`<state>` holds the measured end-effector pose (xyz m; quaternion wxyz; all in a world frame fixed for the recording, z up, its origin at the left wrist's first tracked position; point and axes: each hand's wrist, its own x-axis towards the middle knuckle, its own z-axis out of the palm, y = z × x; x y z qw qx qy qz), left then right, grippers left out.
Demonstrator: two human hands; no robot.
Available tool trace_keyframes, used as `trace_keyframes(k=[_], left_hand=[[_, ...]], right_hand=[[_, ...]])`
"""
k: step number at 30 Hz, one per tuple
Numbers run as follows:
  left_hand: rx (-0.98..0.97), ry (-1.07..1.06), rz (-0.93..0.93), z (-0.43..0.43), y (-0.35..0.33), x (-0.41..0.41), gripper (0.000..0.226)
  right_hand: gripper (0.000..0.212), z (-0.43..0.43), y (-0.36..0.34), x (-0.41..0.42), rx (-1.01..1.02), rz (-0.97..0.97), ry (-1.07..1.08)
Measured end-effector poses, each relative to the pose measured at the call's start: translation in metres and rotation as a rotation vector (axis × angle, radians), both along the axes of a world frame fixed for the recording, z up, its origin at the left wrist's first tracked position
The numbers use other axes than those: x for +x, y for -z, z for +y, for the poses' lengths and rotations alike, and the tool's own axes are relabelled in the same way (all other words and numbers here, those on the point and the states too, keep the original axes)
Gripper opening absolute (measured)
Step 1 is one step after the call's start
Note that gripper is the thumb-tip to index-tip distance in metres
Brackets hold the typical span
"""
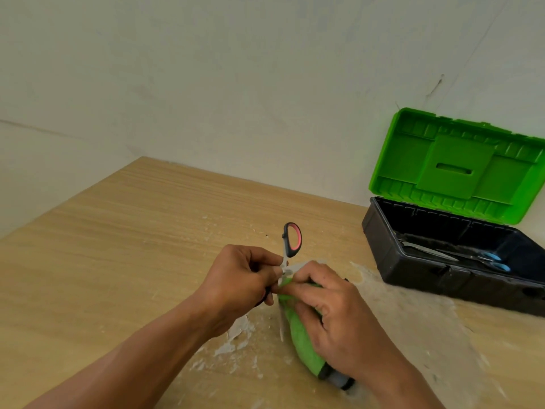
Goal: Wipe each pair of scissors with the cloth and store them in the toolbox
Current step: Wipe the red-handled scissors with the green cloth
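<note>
Scissors [292, 240] with a red-and-black handle loop, held above the desk [118, 246] near the middle of the view, loop raised and pointing away, blade end down toward the camera. Pinched close to the pivot by the left hand [236, 276], grip closed narrow on the metal. A second dark handle part peeking out below that hand's lower fingers.

Wrapped around the lower blade: green cloth [303, 340], bunched in the right hand [330, 308], grip curled over it, fingertips pressing the fold against the steel just beside the left thumb. Trailing from under the right wrist, the cloth's grey-and-black end (resting on or just above the desk; cannot tell which). Thin pale blade edge showing along the cloth's left side.

Well apart to the right, against the wall [206, 69]: toolbox [427, 276], black base, green lid [454, 166] swung open and leaning back. Lying inside the base, blue-handled scissors [454, 255], blades toward the left, handle loops toward the right.

Scattered over the light wood-grain desk around and under the hands, white flaky patches [236, 335].
</note>
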<state>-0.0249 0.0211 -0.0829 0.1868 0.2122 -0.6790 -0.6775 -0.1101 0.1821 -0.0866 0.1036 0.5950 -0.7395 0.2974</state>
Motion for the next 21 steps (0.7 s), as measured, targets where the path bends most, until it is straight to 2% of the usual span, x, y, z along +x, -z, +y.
trace_keyframes(k=[3,7,11,16,21], left_hand=[[0.015,0.009,0.011,-0.001,0.0,-0.004,0.01],[0.044,0.008,0.007,-0.006,0.004,-0.001,0.01],[0.137,0.043,0.024,-0.007,0.003,-0.006,0.013],[0.21,0.048,0.006,-0.015,0.005,-0.006,0.015],[0.259,0.057,0.024,-0.017,0.005,-0.008,0.016]], right_hand=[[0.024,-0.004,-0.001,0.001,-0.051,0.015,0.076],[0.023,0.002,-0.003,0.002,0.087,-0.024,-0.057],[0.023,-0.001,-0.006,0.0,-0.003,-0.015,0.018],[0.023,0.011,-0.006,0.001,0.228,-0.13,-0.145],[0.022,0.001,-0.003,0.002,0.042,-0.06,-0.024]])
